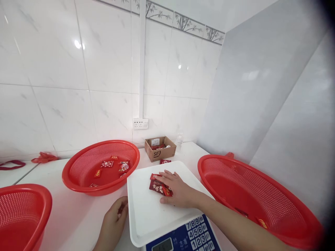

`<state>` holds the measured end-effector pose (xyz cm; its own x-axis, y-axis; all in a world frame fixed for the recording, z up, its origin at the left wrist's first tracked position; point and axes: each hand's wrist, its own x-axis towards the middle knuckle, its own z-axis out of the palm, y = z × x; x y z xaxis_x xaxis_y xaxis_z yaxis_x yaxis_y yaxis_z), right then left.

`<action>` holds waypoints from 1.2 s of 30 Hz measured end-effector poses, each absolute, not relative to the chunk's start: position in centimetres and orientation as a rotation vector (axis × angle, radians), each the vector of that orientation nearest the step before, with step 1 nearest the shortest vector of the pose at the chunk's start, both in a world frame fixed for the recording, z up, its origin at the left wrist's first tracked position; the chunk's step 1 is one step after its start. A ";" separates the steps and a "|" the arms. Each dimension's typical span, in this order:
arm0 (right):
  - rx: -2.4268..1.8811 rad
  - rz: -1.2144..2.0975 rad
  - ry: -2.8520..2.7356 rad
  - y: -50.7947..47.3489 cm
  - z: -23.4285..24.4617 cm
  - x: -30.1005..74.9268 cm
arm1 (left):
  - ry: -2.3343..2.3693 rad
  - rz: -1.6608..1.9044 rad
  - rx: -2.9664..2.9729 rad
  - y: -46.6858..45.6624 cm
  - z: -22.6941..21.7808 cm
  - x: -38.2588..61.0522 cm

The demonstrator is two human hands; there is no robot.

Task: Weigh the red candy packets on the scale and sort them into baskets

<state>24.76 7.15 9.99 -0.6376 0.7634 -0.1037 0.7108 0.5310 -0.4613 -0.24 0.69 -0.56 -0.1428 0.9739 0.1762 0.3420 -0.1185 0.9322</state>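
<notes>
- While the right hand (176, 190) lies palm down with its fingers spread and its thumb held apart, its fingers cover part of a small pile of red packets (155, 186) on the scale's white tray (146, 219).
- The left hand (113, 223) is curled beside the tray's left edge; something dark red seems to show between thumb and fingers, but I cannot tell whether it is gripped.
- Below the tray, the scale's blue panel (183, 240) shows number keys and part of a display.
- Left of the scale on the white table (65, 212), a red basket (83, 164) holds several scattered wrapped pieces (107, 164).
- A second basket (24, 205) is cut off at the left edge.
- Right of the scale, a third basket (272, 195) holds a couple of pieces, partly behind the right forearm.
- Behind the tray, an open cardboard box (166, 153) contains more red packets, with a clear bottle (179, 140) just beside it.
</notes>
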 end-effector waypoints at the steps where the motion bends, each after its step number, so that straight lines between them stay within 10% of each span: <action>1: -1.270 0.733 -2.644 7.0 10.2 24.9 | 1.540 1.307 1.476 0.6 -0.2 -0.2; 13: -1.350 0.715 -2.391 4.3 8.9 29.2 | 1.950 1.599 1.479 -1.5 2.8 -0.2; 29: -1.546 0.548 -2.360 6.4 7.4 29.4 | 1.554 0.253 2.149 4.9 9.4 9.9; 36: -1.448 0.595 -2.418 6.4 6.8 29.9 | 1.303 0.304 2.244 5.7 10.1 10.2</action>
